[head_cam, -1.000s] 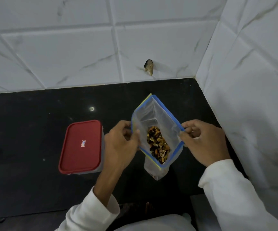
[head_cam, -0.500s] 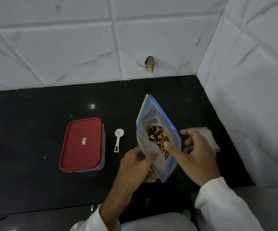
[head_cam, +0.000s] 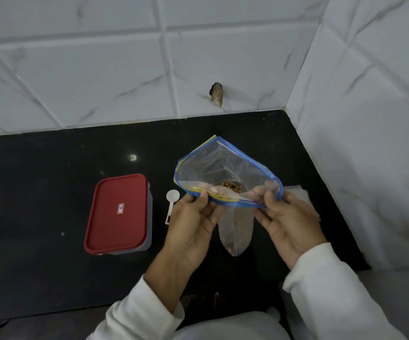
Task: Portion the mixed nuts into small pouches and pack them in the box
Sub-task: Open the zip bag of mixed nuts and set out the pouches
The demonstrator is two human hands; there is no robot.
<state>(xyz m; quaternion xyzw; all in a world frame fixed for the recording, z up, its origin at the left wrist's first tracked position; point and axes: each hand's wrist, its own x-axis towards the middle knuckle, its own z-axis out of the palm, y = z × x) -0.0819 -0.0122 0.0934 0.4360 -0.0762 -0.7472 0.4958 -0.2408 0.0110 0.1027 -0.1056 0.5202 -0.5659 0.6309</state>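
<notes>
A clear zip bag [head_cam: 223, 168] with a blue and yellow rim is held above the black counter, its mouth spread wide. Mixed nuts [head_cam: 231, 187] show at its bottom. My left hand [head_cam: 191, 224] pinches the near rim on the left side. My right hand [head_cam: 286, 217] pinches the near rim on the right side. The bag's lower part hangs down between both hands. A box with a red lid [head_cam: 117, 213], closed, stands on the counter to the left. A small white scoop [head_cam: 171, 202] lies between the box and my left hand.
A stack of small clear pouches [head_cam: 301, 195] lies on the black counter [head_cam: 51, 168] behind my right hand. White tiled walls rise at the back and on the right, forming a corner. A small dark object [head_cam: 216, 94] sticks out of the back wall.
The bag's mouth turned and spread wider. My right hand left the inside of the bag and now pinches its rim; my left hand moved up to the rim too.
</notes>
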